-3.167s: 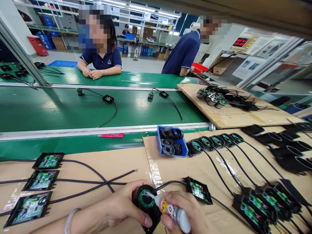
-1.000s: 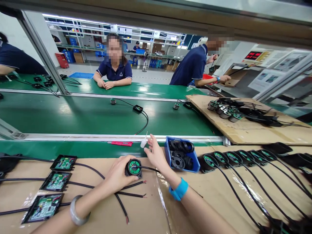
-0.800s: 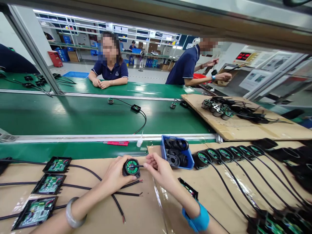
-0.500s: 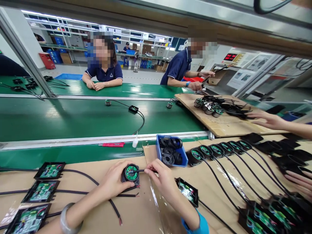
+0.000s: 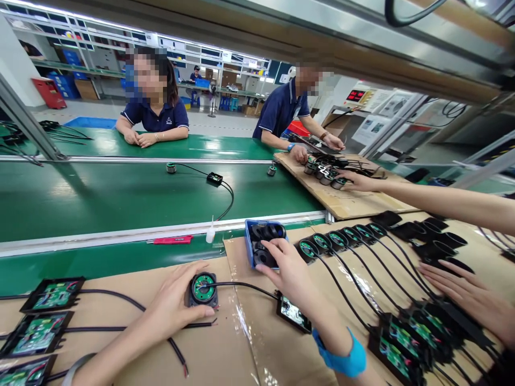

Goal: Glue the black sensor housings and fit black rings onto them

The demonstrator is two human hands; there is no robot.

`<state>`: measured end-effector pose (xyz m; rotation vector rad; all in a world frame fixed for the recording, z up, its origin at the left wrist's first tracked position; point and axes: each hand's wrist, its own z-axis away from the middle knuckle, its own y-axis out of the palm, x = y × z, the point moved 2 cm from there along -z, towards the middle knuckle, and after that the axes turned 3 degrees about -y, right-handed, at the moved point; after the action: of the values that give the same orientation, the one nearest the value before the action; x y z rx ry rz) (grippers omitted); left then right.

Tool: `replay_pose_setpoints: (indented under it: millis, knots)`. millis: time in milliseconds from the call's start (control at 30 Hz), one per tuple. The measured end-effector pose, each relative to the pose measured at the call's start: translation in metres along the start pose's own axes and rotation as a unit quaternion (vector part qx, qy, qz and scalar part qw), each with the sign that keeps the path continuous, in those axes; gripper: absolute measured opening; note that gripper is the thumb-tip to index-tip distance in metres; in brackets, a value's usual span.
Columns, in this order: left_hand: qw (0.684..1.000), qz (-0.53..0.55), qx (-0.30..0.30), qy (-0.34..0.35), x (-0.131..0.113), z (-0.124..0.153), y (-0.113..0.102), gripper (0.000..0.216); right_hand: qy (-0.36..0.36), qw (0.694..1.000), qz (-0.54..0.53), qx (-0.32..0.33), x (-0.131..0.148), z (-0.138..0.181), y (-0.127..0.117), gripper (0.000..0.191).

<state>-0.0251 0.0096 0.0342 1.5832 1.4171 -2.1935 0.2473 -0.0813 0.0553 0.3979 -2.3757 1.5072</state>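
Note:
My left hand lies on the cardboard mat and holds a round black housing with a green circuit ring facing up. A black cable runs from the housing to a small open board box. My right hand, with a blue wristband, reaches into a blue bin. Its spread fingertips rest on the black rings inside. A small white glue bottle stands upright on the green ledge beyond the housing.
A row of wired housings lies to the right of the bin. A co-worker's hand and arm reach in from the right. A red cutter lies on the ledge, board boxes sit at left, and the green conveyor carries wired parts.
My right hand stopped gluing, set the bottle on the ledge, touched the cable at the housing, then moved right into the blue bin. A co-worker's arms came in from the right.

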Motion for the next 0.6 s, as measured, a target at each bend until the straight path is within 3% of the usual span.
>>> replay_pose_setpoints:
  millis: [67, 133, 267, 367, 467, 533, 600]
  knots:
    - [0.999, -0.008, -0.027, 0.028, -0.007, 0.002, -0.006, 0.067, -0.002, 1.0, 0.01, 0.018, -0.012, -0.002, -0.002, 0.04]
    - [0.996, -0.018, -0.066, 0.055, -0.016, 0.004, -0.012, 0.056, -0.005, 1.0, 0.008, 0.024, -0.017, -0.003, -0.003, 0.037]
    - [0.988, -0.002, -0.124, 0.086, -0.034, 0.011, -0.02, 0.033, -0.007, 1.0, -0.021, -0.017, 0.004, -0.001, -0.011, 0.036]
    - [0.987, 0.108, -0.083, 0.084, -0.047, 0.014, -0.016, 0.035, -0.032, 0.988, -0.15, -0.024, 0.045, 0.003, -0.014, 0.042]
    - [0.958, 0.281, -0.005, 0.058, -0.055, 0.014, -0.005, 0.047, -0.063, 0.955, -0.29, -0.002, 0.087, 0.01, -0.005, 0.042]
    - [0.938, 0.346, 0.018, 0.037, -0.057, 0.014, -0.001, 0.045, -0.07, 0.946, -0.316, -0.006, 0.103, 0.014, 0.006, 0.042]
    - [0.939, 0.344, 0.006, 0.024, -0.055, 0.013, -0.003, 0.041, -0.067, 0.948, -0.311, -0.023, 0.108, 0.017, 0.016, 0.045]
